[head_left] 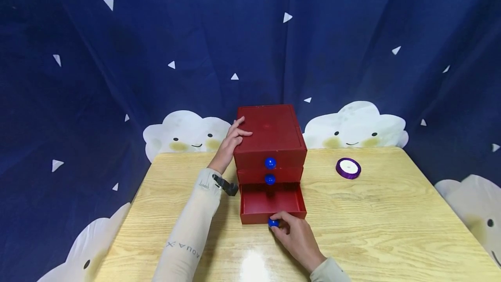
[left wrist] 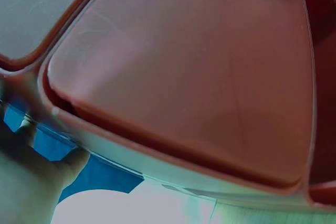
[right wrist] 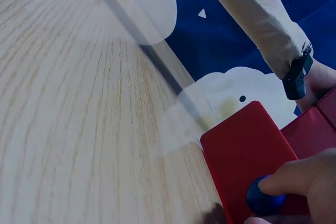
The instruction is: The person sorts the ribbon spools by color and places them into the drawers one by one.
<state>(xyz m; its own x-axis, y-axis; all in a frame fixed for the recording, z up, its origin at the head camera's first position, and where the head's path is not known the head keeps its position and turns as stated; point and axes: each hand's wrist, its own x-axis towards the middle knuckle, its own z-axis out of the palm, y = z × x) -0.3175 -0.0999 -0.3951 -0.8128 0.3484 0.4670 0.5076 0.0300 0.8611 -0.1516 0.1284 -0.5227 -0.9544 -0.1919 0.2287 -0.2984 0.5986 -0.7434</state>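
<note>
A small red drawer cabinet (head_left: 270, 127) with blue round knobs stands on the wooden table. Its bottom drawer (head_left: 272, 203) is pulled out toward the person, and no object shows inside it. My right hand (head_left: 297, 238) pinches the blue knob (right wrist: 261, 196) of that drawer between thumb and fingers. On the cabinet's top left edge rests my left hand (head_left: 231, 142), fingers spread over the lid. The left wrist view shows the cabinet's red side panel (left wrist: 194, 77) close up, with part of the left hand (left wrist: 31, 177) at the lower left.
A purple ribbon roll (head_left: 348, 168) with a white centre lies on the table (head_left: 375, 221), right of the cabinet. Behind the table hangs a dark blue curtain (head_left: 219, 34) with white triangles and smiling clouds.
</note>
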